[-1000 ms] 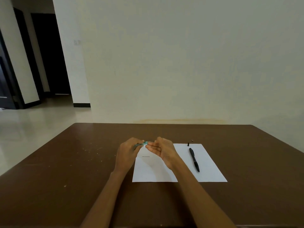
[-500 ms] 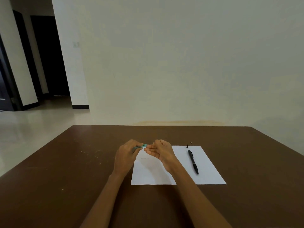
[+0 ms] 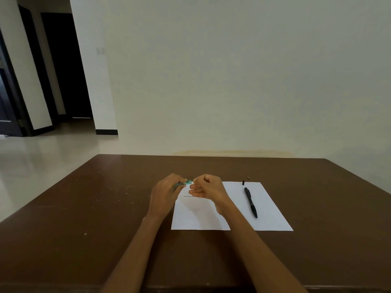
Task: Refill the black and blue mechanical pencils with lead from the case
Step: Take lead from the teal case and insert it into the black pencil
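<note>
Blue-green mechanical pencil [image 3: 183, 183] held up just above the table [image 3: 84, 208], at the far left corner of the white paper sheet [image 3: 270, 208]. Only its teal end shows, sticking out rightward from the left hand [image 3: 167, 190]; rest of the barrel hidden in the fist. Left hand fingers curled closed around the barrel, firm hold.

Right hand [image 3: 208, 187] just beside it, palm turned up, fingers curled in, thumb and forefinger pinched together right at the teal end. Touching or nearly touching the pencil tip-end; too small to say which. Whether anything is in that pinch, cannot tell: a pale thin line shows near the fingers but too blurry to name.

One thin dark lead stick [image 3: 187, 196] lies flat on the paper, below and between the two hands, apart from both.

Black pencil [image 3: 251, 202] lies flat on the right half of the paper, well apart from the hands, tip pointing toward the near edge, untouched. Small black cap piece [image 3: 243, 182] sits just past its far end at the paper's far edge. Tiny brown bit [image 3: 248, 177] on bare table just beyond that.

Both forearms bare, reaching in from the near edge. Brown tabletop, scattered pale specks on left side. Plain wall behind.
</note>
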### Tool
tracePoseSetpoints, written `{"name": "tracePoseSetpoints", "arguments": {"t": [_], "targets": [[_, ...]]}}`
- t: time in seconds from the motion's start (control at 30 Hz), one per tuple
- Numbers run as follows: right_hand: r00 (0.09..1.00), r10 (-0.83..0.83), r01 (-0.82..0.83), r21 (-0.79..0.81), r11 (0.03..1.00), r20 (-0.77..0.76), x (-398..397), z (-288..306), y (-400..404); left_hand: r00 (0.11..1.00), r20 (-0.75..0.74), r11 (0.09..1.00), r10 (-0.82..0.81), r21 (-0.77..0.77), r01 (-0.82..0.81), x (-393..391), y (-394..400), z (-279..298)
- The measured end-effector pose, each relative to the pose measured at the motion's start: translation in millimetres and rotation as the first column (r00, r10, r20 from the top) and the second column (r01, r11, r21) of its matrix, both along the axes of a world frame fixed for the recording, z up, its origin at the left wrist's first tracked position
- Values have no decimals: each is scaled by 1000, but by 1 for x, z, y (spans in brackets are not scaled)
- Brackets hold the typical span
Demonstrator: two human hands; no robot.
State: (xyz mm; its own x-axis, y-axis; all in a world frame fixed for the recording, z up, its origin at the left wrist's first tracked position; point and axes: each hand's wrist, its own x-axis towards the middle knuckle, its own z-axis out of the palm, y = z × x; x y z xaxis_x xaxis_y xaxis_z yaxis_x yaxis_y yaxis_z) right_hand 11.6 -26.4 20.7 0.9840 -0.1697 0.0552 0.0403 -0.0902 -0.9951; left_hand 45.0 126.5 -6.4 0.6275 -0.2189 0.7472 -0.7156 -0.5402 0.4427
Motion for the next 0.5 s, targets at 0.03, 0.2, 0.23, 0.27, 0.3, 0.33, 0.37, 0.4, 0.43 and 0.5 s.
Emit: {"name": "tracePoseSetpoints", "arguments": {"t": [0.03,0.2,0.23,0.27,0.3,0.33,0.37,0.4,0.43,0.5], "targets": [[1000,-2,2,-35,999,1,0,0,-1,1000,1,1000,5,9,-5,0,0,0],[1000,-8,8,-134,991,1,-1,0,-5,999,6,999,37,36,-37,0,0,0],[1000,-6,6,-141,990,2,-1,-1,-5,999,5,998,38,46,-38,0,0,0],[1000,-3,4,-147,989,2,-1,-1,-6,999,6,998,39,58,-39,0,-1,-1],[1000,0,1,-156,988,4,-1,-2,-6,999,6,997,42,69,-42,0,-1,-1],[1000,2,-1,-167,986,8,-1,-2,-6,999,2,996,47,78,-47,1,-1,-1],[1000,3,0,-175,985,17,-1,-2,-6,999,-1,995,51,83,-50,1,-1,-1],[1000,3,2,-178,984,27,0,-2,-6,999,-2,995,52,87,-51,1,-1,-1],[999,0,7,-182,983,38,0,-1,-6,999,-1,995,51,91,-51,1,-2,-2],[998,-14,26,-205,978,56,2,-1,-6,999,0,994,52,93,-52,2,-1,-2]]}}
